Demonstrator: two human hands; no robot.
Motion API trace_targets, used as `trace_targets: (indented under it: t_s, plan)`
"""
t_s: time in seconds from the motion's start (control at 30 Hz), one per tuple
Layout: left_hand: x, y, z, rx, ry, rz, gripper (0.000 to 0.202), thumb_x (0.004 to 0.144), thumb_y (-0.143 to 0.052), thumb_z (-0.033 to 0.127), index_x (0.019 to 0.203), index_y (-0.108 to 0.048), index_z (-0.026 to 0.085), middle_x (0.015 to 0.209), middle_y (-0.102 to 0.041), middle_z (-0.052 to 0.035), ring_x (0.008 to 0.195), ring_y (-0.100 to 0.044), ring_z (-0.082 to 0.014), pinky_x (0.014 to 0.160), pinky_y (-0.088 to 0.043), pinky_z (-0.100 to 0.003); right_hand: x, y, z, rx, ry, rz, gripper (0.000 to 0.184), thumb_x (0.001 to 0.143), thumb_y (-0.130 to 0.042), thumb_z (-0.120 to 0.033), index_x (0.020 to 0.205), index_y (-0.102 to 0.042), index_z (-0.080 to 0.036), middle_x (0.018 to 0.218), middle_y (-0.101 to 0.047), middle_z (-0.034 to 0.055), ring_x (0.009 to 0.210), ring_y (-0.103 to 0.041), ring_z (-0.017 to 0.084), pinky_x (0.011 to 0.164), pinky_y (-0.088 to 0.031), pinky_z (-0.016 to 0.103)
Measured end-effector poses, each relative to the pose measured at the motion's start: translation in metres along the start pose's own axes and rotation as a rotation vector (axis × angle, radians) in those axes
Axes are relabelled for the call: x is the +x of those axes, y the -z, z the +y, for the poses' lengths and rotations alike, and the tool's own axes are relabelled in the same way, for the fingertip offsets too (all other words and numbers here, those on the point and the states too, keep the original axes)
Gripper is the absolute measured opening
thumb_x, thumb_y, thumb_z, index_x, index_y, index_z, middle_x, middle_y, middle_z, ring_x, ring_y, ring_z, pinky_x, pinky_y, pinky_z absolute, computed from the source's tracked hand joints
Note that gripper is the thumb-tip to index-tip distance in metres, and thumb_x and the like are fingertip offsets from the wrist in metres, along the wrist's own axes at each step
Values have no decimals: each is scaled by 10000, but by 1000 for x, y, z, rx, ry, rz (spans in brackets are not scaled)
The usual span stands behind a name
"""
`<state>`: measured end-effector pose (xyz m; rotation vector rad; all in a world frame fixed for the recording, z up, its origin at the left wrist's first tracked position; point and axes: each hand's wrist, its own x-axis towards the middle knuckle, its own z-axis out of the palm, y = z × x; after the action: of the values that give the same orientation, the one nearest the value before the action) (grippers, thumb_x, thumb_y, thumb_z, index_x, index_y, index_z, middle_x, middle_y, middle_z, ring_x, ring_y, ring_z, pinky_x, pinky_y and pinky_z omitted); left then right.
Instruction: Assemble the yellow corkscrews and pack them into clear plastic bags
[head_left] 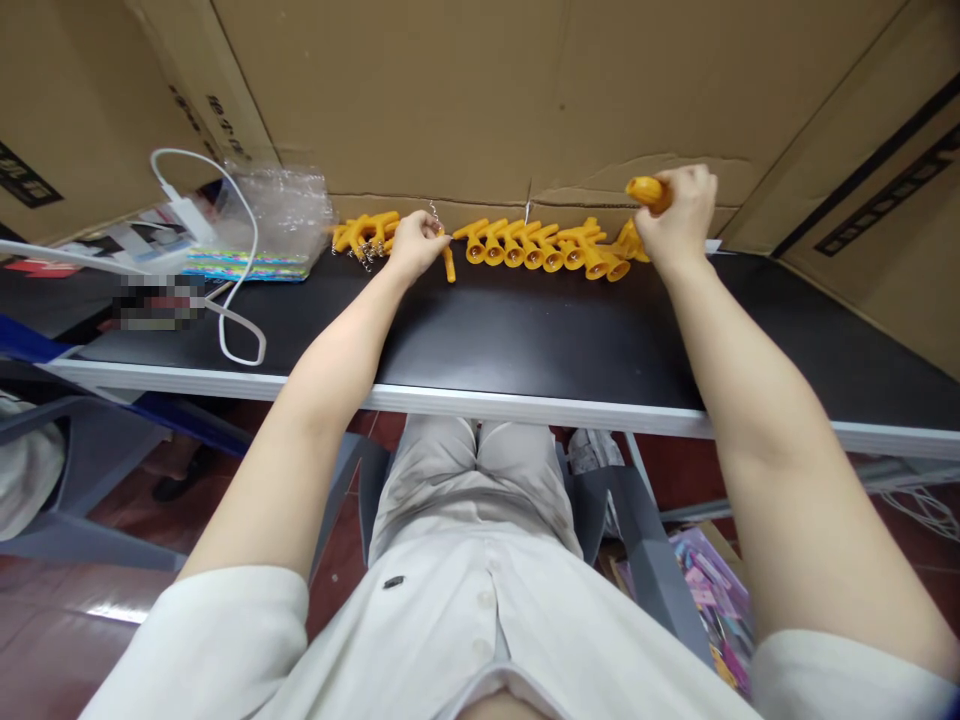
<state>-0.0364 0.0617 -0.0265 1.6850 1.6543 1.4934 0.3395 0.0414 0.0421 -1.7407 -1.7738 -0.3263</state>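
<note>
Pinched in my left hand (415, 243) is a yellow corkscrew (450, 264), its bar hanging below the fingertips and a thin metal spiral rising above them. My right hand (681, 212) is wrapped round a yellow plastic piece (646, 191), raised above the table's back right; its rounded end points left and the rest is hidden by the fingers. Between my hands lies a row of yellow funnel-shaped pieces (533, 256) with flared, hollow ends facing me. Left of my left hand is a pile of yellow corkscrews (366, 236) with metal spirals.
Cardboard walls (465, 100) stand behind and beside the black table (525, 335). At the left are clear plastic bags (277, 215), colourful packets (247, 264) and a white cable (251, 225). A box of colourful items (712, 590) sits low at the right, beside the grey chair.
</note>
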Motion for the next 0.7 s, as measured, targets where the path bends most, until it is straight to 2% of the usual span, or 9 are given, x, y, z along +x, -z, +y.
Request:
trace_targets:
  t_s: [0.07, 0.17, 0.3, 0.37, 0.47, 0.57, 0.7]
  plan:
    - [0, 0, 2, -1, -7, 10, 298, 769, -776, 4, 807, -570, 218, 758, -581, 12, 1008, -763, -289, 1102, -602, -524, 0, 10, -21, 30, 21, -10, 484, 1056, -633, -147, 1535, -662, -94, 1592, -563, 204, 1540, -521, 355, 1300, -433, 494]
    - [2, 0, -1, -50, -39, 44, 291, 738, -780, 10, 811, -590, 219, 747, -568, 18, 1036, -753, -289, 1131, -586, -526, -4, 20, -50, 80, 72, -11, 554, 1054, -625, -71, 1608, -624, -58, 1560, -583, 189, 1498, -587, 305, 1286, -439, 390]
    - [3, -1, -2, -51, -48, 53, 267, 761, -765, 45, 797, -577, 231, 707, -535, 31, 970, -741, -260, 1117, -599, -505, -16, 13, -72, 125, 111, -20, 510, 1109, -627, -160, 1610, -586, -73, 1547, -619, 170, 1491, -601, 251, 1296, -422, 340]
    - [-1, 0, 3, -10, -38, 41, 256, 782, -759, 59, 799, -570, 231, 706, -537, 34, 921, -724, -237, 1096, -606, -472, -20, -2, -70, 194, 95, -20, 417, 1089, -660, -179, 1498, -607, -117, 1528, -653, 162, 1451, -627, 249, 1271, -467, 367]
    - [-8, 3, 10, 39, -19, 26, 216, 821, -741, 77, 830, -580, 221, 729, -549, 31, 894, -703, -216, 1071, -596, -421, -19, -30, -55, 381, 2, -19, 366, 957, -712, -80, 1287, -622, -211, 1339, -743, 127, 1232, -718, 272, 1166, -563, 466]
    - [-11, 4, 12, 49, 8, 4, 194, 833, -741, 93, 876, -594, 213, 735, -545, 32, 882, -688, -210, 1028, -583, -373, -11, -53, -36, 586, -2, -14, 312, 901, -824, -247, 1146, -631, -228, 1145, -751, 94, 1140, -753, 312, 1104, -606, 533]
    - [-13, 3, 11, 83, 20, -39, 234, 802, -762, 90, 907, -592, 212, 736, -536, 37, 872, -660, -208, 985, -560, -343, -2, -70, -22, 773, 2, -47, 481, 764, -980, -430, 1060, -661, -227, 1017, -743, 80, 1122, -781, 363, 1059, -647, 588]
